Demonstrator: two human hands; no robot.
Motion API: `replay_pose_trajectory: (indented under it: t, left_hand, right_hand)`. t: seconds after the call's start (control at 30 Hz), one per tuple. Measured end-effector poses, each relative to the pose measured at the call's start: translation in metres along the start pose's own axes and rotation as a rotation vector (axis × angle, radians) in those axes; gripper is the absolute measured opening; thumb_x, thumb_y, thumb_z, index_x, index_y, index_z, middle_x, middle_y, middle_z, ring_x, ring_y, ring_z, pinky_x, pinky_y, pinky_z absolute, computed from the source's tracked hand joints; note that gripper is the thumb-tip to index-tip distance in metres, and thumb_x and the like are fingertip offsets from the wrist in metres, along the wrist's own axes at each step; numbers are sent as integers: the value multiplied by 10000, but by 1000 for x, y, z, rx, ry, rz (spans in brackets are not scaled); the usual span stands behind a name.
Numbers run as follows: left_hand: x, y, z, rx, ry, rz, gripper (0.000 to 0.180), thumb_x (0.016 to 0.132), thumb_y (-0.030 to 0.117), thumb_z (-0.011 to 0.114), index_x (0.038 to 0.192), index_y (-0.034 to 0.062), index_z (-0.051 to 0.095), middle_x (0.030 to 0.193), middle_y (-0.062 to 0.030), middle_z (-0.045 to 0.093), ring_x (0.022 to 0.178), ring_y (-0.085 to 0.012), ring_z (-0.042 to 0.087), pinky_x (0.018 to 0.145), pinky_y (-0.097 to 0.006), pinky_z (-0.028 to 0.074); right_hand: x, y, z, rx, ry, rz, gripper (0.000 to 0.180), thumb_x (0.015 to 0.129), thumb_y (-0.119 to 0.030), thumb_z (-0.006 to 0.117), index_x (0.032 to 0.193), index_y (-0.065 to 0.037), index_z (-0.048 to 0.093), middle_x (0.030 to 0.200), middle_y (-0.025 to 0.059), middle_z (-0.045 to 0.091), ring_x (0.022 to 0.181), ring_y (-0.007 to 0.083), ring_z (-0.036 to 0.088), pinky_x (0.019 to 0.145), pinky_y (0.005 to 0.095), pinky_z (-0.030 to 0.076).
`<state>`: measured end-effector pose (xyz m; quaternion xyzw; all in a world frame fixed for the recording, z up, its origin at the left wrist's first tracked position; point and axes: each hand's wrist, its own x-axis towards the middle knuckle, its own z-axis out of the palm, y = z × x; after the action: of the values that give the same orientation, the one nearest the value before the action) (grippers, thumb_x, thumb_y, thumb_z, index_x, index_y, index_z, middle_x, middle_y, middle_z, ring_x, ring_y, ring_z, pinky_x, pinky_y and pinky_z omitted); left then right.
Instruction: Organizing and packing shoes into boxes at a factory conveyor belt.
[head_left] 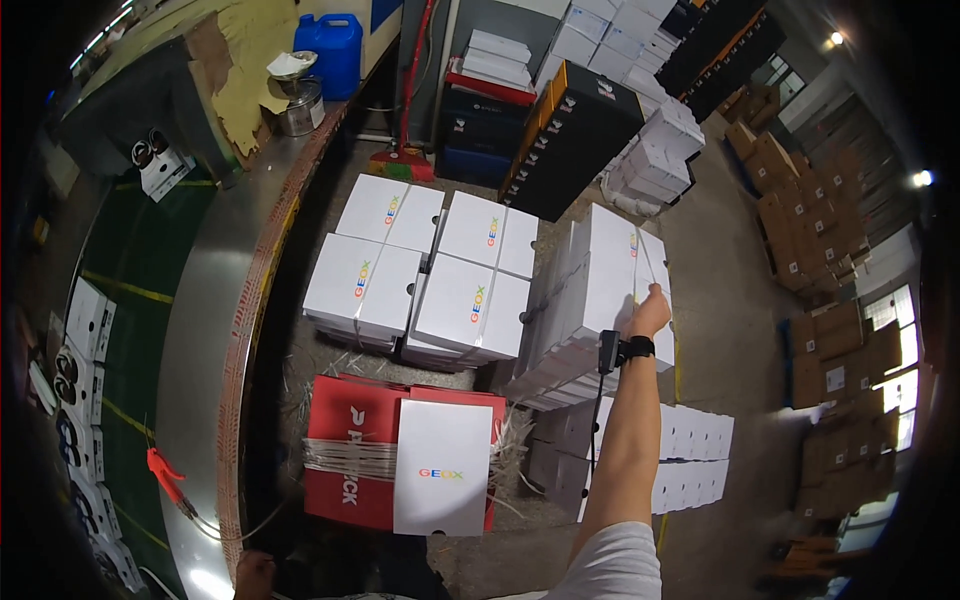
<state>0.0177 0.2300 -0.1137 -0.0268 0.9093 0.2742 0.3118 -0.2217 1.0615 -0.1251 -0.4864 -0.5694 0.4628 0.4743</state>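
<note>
My right hand [650,312] reaches out over a tall stack of white shoeboxes [607,262] on the right. Its fingers are closed on a thin pale plastic strap [647,262] that runs across the top box. A black band with a small device [610,350] and a cable is on that wrist. My left hand [255,573] is low at the left, dark, beside the edge of the metal bench [205,330]; its fingers cannot be made out. Left of the stack stand strapped bundles of white shoeboxes [360,275]. Nearer me, a single white shoebox [442,465] lies on red boxes [335,500] wrapped in clear strapping.
More white boxes [692,450] stand in rows beside my right forearm. Loose strapping [515,450] lies by the red boxes. Black cartons [575,135] and a red broom [402,165] are behind. A green conveyor [130,270] runs on the left; brown cartons [815,240] line the right.
</note>
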Motion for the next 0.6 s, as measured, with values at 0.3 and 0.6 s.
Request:
replay_pose_trajectory:
  t: [0.3, 0.6]
  left_hand:
    - [12, -27, 9, -184, 195, 123, 168, 813, 51, 678, 975, 21, 644, 981, -154, 591, 851, -292, 636, 747, -365, 533]
    - [39, 72, -60, -465, 172, 437, 230, 905, 91, 657, 1123, 20, 633, 1052, -124, 618, 1017, -236, 634, 854, -313, 514]
  right_hand:
    - [-16, -226, -15, 149, -184, -225, 316, 885, -235, 612, 660, -20, 555, 573, 13, 481, 492, 127, 425, 474, 330, 335]
    - [-195, -542, -31, 418, -736, -473, 287, 927, -275, 651, 716, -178, 482, 541, -80, 320, 468, 47, 270, 449, 237, 224]
